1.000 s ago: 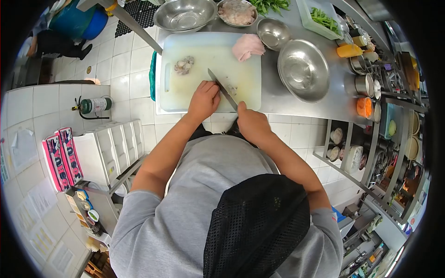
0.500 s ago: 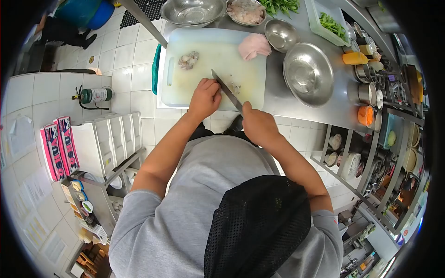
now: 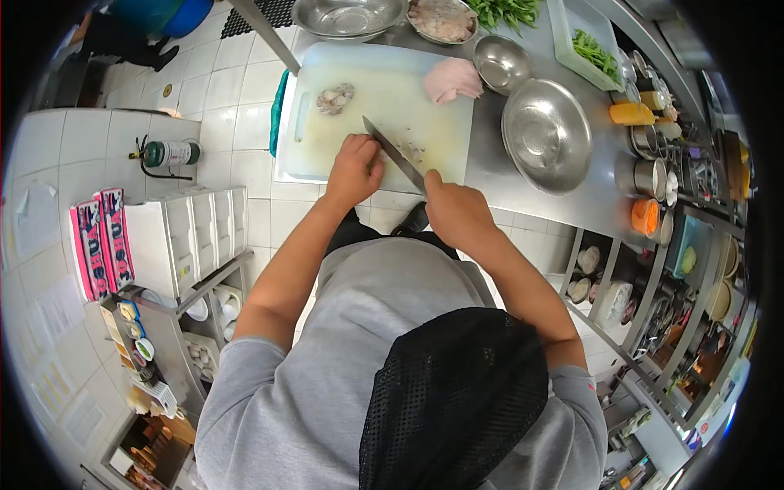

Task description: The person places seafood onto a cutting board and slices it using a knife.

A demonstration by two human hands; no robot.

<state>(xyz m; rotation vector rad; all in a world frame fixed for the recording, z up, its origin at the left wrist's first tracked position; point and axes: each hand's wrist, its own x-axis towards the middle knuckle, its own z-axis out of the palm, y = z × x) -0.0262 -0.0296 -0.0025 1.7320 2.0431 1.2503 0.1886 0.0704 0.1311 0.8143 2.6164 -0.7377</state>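
Note:
My right hand (image 3: 459,211) grips a kitchen knife (image 3: 394,155), its long blade slanting up and left over the pale cutting board (image 3: 327,151). Close to the blade's left side, my left hand (image 3: 354,173) rests on the board with its fingers curled in. Whatever lies under those fingers is hidden. Just right of the blade are small greyish chopped bits (image 3: 415,153). A little heap of greyish, shrimp-like pieces (image 3: 335,99) sits at the board's upper left. A folded pink cloth (image 3: 452,80) lies at its upper right corner.
Right of the board stand a large steel bowl (image 3: 547,135) and a smaller one (image 3: 502,64). Behind it are another steel bowl (image 3: 349,16), a bowl of pale pinkish pieces (image 3: 443,20) and green leaves (image 3: 502,10). A tub of cut greens (image 3: 594,55) stands farther right.
The knife and my left hand have shifted slightly left across the board. My curled fingers stay close to the blade. The whole view has tilted a little.

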